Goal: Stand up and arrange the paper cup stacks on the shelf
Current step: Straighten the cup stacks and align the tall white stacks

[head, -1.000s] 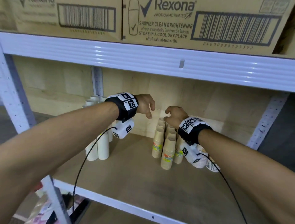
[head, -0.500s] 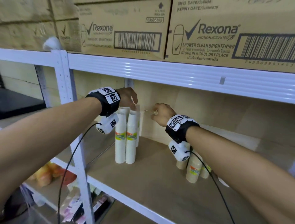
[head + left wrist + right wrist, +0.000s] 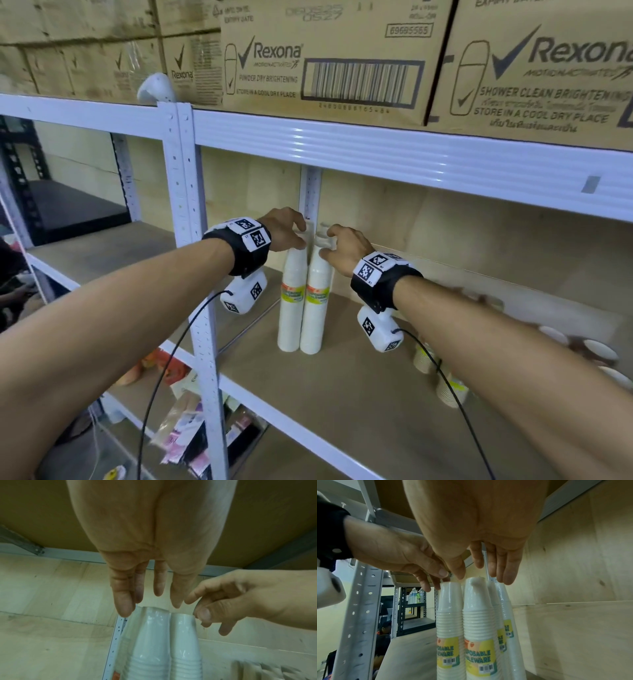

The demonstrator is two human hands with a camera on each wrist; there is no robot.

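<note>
a person stands at a white metal shelf point(image 3: 342, 425) and reaches both arms toward a cluster of tall white paper cup stacks point(image 3: 303, 301) that stand upright on the wooden shelf board, near the back left corner beside a perforated upright post point(image 3: 310, 195). the step in hand looks like straightening or gathering these stacks.

the left hand point(image 3: 284, 229) hovers at the top of the left front stack point(image 3: 449, 615), fingers fairly straight and apart, the tips at or just above the top cup; whether they touch is unclear. the right hand point(image 3: 342, 246) sits at the top of the right front stack point(image 3: 477, 615), fingers loosely curled around its top without a clear clamp.

the stacks are sleeved in clear plastic with a yellow and green label reading "disposable tableware" and a barcode. the right wrist view shows at least four stacks packed close together, sides touching, cups nested upside down.

more cups, brown printed ones point(image 3: 452, 387), stand further right on the same shelf, partly hidden by the right arm.

the next move likely calls for a firm hold near the tops, as tall narrow stacks may topple.
</note>
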